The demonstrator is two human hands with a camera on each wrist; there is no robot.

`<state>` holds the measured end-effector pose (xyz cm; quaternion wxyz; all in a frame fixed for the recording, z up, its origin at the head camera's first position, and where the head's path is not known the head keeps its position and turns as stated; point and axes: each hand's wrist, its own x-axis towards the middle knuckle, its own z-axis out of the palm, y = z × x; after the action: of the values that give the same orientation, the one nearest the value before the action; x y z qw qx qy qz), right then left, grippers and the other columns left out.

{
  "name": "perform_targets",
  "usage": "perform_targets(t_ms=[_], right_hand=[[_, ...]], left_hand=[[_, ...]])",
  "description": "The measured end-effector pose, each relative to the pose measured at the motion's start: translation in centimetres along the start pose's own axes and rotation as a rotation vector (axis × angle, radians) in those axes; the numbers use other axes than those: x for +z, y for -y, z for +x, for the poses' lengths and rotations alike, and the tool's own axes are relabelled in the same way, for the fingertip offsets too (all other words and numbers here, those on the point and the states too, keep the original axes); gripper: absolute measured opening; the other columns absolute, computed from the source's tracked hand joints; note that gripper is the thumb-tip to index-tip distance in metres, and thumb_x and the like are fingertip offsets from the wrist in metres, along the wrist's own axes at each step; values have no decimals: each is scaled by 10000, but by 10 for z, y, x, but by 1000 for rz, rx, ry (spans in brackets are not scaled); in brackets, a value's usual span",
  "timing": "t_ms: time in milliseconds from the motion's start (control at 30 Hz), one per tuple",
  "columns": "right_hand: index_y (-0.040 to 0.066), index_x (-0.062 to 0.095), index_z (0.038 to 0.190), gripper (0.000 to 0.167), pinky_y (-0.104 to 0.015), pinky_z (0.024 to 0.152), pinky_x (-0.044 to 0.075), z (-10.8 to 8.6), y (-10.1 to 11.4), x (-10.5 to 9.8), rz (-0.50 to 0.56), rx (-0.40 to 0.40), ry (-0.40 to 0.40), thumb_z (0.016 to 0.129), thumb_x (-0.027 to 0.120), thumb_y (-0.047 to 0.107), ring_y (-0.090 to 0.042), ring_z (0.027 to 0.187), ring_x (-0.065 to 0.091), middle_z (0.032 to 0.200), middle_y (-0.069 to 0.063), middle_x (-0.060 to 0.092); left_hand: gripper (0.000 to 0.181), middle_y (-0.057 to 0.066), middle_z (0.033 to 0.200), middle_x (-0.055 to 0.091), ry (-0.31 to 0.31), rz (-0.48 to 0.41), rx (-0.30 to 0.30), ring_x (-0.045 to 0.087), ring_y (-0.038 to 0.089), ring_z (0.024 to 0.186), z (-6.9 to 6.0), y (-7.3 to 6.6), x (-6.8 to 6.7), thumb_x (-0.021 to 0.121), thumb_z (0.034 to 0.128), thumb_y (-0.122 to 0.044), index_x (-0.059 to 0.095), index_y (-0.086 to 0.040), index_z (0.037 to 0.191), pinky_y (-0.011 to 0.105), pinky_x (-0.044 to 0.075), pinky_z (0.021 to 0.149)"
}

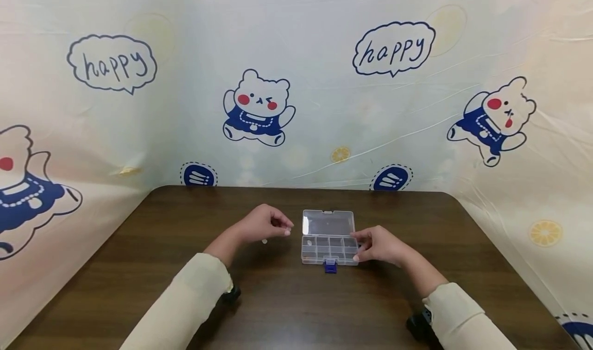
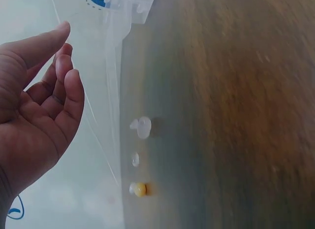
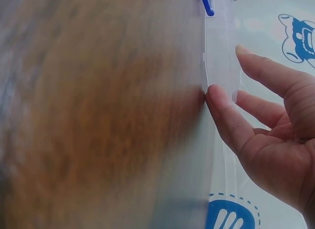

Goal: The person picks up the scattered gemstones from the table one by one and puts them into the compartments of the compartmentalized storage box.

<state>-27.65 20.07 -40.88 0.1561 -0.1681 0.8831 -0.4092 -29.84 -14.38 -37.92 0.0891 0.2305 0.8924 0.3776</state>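
Observation:
A clear plastic compartment box [image 1: 329, 249] sits on the table with its lid raised at the back and a blue latch [image 1: 330, 266] at its front. One small clear piece [image 1: 309, 242] lies in a back-left compartment. My right hand [image 1: 382, 244] holds the box's right end between thumb and fingers. Left of the box, my left hand [image 1: 264, 223] pinches a small pale piece at its fingertips, hard to make out. Behind the left hand, several small pieces lie on the table in the left wrist view, among them a clear one [image 2: 143, 127] and a yellowish one [image 2: 141, 189].
The brown wooden table [image 1: 278, 309] has rounded far corners. A pale curtain [image 1: 306, 41] with printed bears hangs behind it and along both sides. A dark wrist device [image 1: 419, 325] shows below the right sleeve.

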Motion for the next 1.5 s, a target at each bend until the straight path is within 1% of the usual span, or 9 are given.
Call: perform_targets(t_ms=[200,433,567,767,933,1100,1233,1400,1500], right_hand=[[-27,582,1314,657,-307,713,538,-2,2,-3,-5,9,-11,732,857,99,-172,788,633,1093,-115,658],[-45,577,1312,651,-299,687,527,-3,3,-4,7,-11,-11,733,851,74,-173,799,621,1132,-148,633],[-46,579,1310,652,-292,673,525,-3,3,-3,7,-12,-15,731,853,79,-180,792,622,1129,-153,634],[-43,580,1309,651,-300,664,526,-1,0,-1,20,-16,-6,731,853,79,-177,780,623,1114,-138,637],[-43,579,1310,647,-310,665,523,-1,1,1,17,-16,0,734,850,75,-172,771,619,1111,-137,638],[-38,578,1314,648,-313,672,527,-1,1,1,13,-13,6,737,849,81,-173,763,619,1112,-137,638],[-35,579,1314,647,-313,674,527,-1,2,0,11,-16,6,738,849,82,-175,763,620,1097,-126,643],[-38,577,1316,651,-312,674,529,-1,3,0,3,-14,5,739,850,89,-173,762,618,1082,-113,646],[-47,575,1313,652,-312,677,532,-1,3,-1,3,-16,6,738,850,88,-174,764,623,1065,-112,656]], left_hand=[[165,-57,855,687,18,7,32,593,202,794,10,-9,5,761,861,-161,769,-104,1015,319,526,731],[147,-42,805,679,59,19,101,576,187,742,21,-21,8,777,840,-124,773,-83,980,300,521,695],[156,-42,798,667,86,29,122,567,184,743,27,-27,11,771,847,-130,771,-82,995,288,518,692],[174,-43,824,664,116,42,146,568,176,752,33,-29,17,760,856,-112,759,-46,1017,281,520,702],[175,-54,846,673,121,38,146,579,167,775,38,-26,22,754,861,-110,759,-49,1024,281,521,718],[167,-49,855,677,114,28,120,582,178,797,42,-24,23,752,864,-116,763,-63,1021,290,518,718],[161,-49,859,675,120,34,113,584,179,802,46,-29,22,750,863,-108,763,-59,1016,293,518,719],[158,-45,869,677,149,50,120,578,160,801,51,-36,21,754,857,-96,761,-50,1008,277,514,719],[154,-35,856,674,167,45,123,571,156,785,54,-40,22,757,854,-95,757,-41,999,273,512,711]])
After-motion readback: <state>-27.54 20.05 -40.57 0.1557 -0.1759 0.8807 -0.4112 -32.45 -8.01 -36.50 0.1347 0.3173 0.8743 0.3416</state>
